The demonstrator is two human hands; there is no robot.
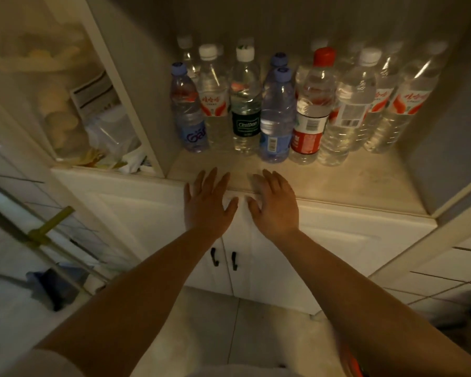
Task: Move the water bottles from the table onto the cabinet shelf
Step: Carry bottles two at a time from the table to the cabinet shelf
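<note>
A crowd of water bottles (278,104) stands upright on the cabinet shelf (351,183), while the left hand (206,202) and right hand (276,205) hover empty, fingers spread, at its front edge, so the moving looks largely done, though no counter shows to confirm it.

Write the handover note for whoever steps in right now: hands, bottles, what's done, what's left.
Left hand: open, fingers spread, holding nothing, at the front edge of the cabinet shelf.
Right hand: the same, beside it.
Water bottles: standing upright in rows on the shelf, several caps showing behind the front row.
Done: those bottles are shelved.
Left: the table is out of view, so check it for any remaining bottles. Bare shelf space remains in front.
</note>
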